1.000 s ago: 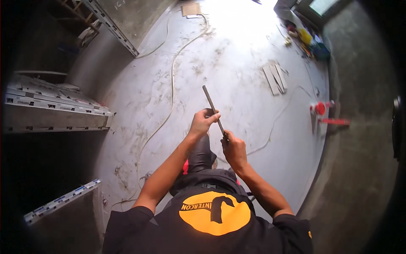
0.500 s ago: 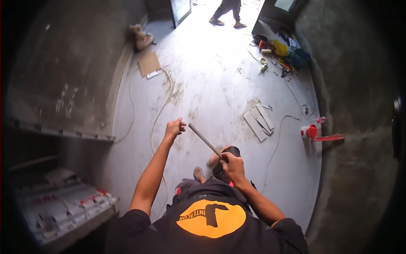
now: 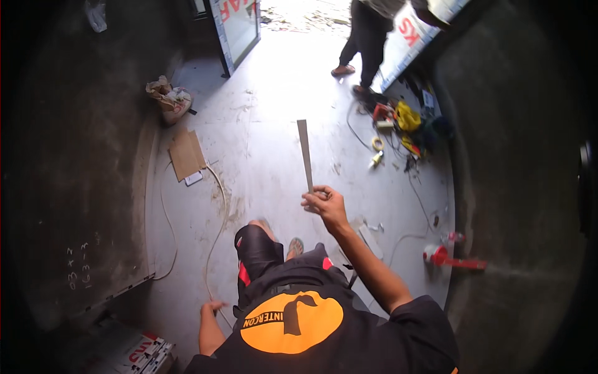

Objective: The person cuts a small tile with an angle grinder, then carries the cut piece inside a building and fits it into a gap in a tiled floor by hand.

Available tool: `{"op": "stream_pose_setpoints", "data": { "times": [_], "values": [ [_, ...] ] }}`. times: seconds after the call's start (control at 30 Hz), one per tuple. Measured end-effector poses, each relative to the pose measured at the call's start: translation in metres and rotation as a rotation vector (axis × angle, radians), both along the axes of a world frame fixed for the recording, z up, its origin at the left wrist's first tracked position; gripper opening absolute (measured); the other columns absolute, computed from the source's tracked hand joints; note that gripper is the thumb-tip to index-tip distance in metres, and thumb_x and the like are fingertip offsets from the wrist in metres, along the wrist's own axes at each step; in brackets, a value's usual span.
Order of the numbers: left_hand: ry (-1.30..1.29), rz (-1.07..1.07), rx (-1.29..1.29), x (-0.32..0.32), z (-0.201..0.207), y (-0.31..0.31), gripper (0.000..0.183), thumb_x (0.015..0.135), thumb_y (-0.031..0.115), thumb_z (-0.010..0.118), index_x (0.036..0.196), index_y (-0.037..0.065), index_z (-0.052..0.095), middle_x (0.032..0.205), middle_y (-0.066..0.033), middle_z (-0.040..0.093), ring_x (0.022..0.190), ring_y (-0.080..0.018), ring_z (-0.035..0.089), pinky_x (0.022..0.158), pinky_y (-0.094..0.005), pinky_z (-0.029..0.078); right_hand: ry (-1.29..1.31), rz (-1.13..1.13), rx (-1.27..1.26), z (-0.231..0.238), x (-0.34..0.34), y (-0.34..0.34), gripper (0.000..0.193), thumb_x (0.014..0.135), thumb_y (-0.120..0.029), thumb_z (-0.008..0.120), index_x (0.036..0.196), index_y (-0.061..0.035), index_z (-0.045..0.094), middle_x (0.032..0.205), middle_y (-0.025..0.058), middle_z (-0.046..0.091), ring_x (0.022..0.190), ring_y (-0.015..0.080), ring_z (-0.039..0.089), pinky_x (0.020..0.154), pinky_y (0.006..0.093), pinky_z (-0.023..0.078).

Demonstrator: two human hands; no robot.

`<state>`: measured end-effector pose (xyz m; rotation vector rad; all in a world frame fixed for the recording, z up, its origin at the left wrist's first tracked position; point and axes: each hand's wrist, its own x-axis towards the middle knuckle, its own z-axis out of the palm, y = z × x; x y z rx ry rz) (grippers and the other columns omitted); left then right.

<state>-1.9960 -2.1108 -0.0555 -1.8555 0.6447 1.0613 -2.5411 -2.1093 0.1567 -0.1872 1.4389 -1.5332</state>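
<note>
My right hand (image 3: 327, 206) is closed on the lower end of a narrow, flat grey strip (image 3: 304, 153). The strip stands out nearly straight ahead of me, its far end a little wider in view, and its material is hard to tell. Low at my left side, my left hand (image 3: 212, 307) hangs near my hip with its fingers loosely stretched and nothing visible in them. Beyond my right forearm lie pale cut pieces (image 3: 370, 242), mostly hidden by the arm.
A cardboard sheet (image 3: 187, 156) and a pale hose (image 3: 219, 187) lie to the left. Tools with a yellow bag (image 3: 408, 116) lie at right, nearer a red bucket (image 3: 434, 254) and red bar (image 3: 467, 264). Another person (image 3: 367, 43) stands in the doorway by the open door (image 3: 235, 31).
My right hand has raised the strip so it points ahead. My left hand has dropped to my side. My view has shifted, and the other person is now nearer the right door.
</note>
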Motion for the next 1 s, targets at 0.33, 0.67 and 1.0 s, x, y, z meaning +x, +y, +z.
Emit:
{"op": "stream_pose_setpoints", "data": {
  "times": [0.33, 0.67, 1.0],
  "values": [
    [0.58, -0.464, 0.057, -0.289, -0.078, -0.354, 0.078, 0.077, 0.041, 0.064, 0.141, 0.007, 0.037, 0.145, -0.0256, 0.032, 0.13, -0.0398, 0.039, 0.104, -0.0565, 0.032, -0.059, -0.017, -0.021, 0.008, -0.186, -0.395, 0.029, 0.083, -0.006, 0.069, 0.106, 0.0027, 0.053, 0.097, 0.0152, 0.067, 0.083, 0.0216, 0.067, 0.073, 0.0308, 0.057],
    [0.562, -1.348, -0.816, -0.658, 0.019, -0.893, 0.084, 0.071, 0.036, 0.075, 0.142, 0.015, 0.036, 0.148, -0.0303, 0.017, 0.139, -0.0401, 0.019, 0.11, -0.0574, 0.021, -0.138, -0.135, -0.047, -0.045, -0.411, -0.652, 0.03, 0.085, -0.006, 0.068, 0.109, 0.0024, 0.052, 0.099, 0.0175, 0.067, 0.083, 0.0214, 0.067, 0.071, 0.0311, 0.056],
    [1.374, 0.302, -0.477, -1.138, 0.152, -1.115, 0.046, 0.096, 0.035, 0.052, 0.125, 0.0, 0.051, 0.107, -0.015, 0.063, 0.099, -0.0225, 0.062, 0.088, -0.034, 0.048, -0.243, 0.215, 0.08, -0.031, -0.688, -0.94, 0.026, 0.084, -0.008, 0.07, 0.101, -0.0002, 0.052, 0.092, 0.0142, 0.068, 0.078, 0.0187, 0.068, 0.063, 0.0266, 0.055]
  ]
}}
